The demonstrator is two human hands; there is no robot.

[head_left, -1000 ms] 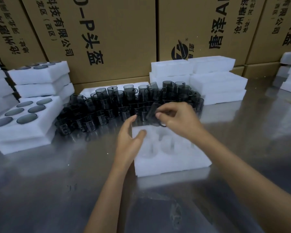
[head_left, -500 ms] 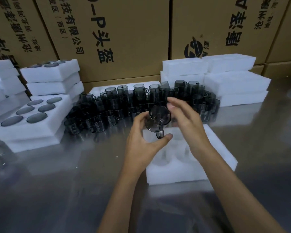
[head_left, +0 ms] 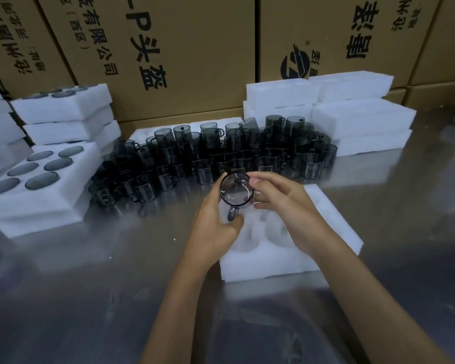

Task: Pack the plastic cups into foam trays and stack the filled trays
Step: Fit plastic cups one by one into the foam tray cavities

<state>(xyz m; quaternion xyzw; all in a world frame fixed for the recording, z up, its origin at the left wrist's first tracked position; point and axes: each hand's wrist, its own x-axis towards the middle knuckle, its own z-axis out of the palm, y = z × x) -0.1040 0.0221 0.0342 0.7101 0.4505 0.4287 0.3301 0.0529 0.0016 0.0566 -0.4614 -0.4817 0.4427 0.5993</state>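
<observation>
Both hands hold one smoky transparent plastic cup (head_left: 237,189) with a handle, tilted so its round mouth faces me, just above the far left corner of a white foam tray (head_left: 294,261). My left hand (head_left: 216,227) grips it from the left and below, thumb by the handle. My right hand (head_left: 281,203) pinches its rim from the right. The tray's round pockets show no cups. Behind it a crowd of matching cups (head_left: 221,156) stands on the metal table.
Filled foam trays (head_left: 37,190) are stacked at the left, with more behind (head_left: 63,114). Empty foam trays (head_left: 363,119) are piled at the back right. Large cardboard boxes (head_left: 195,48) wall the back. The steel tabletop (head_left: 90,298) is reflective.
The cup went from my right hand alone into both hands and turned mouth toward me. The camera view shifted left, so the tray sits further right in the frame.
</observation>
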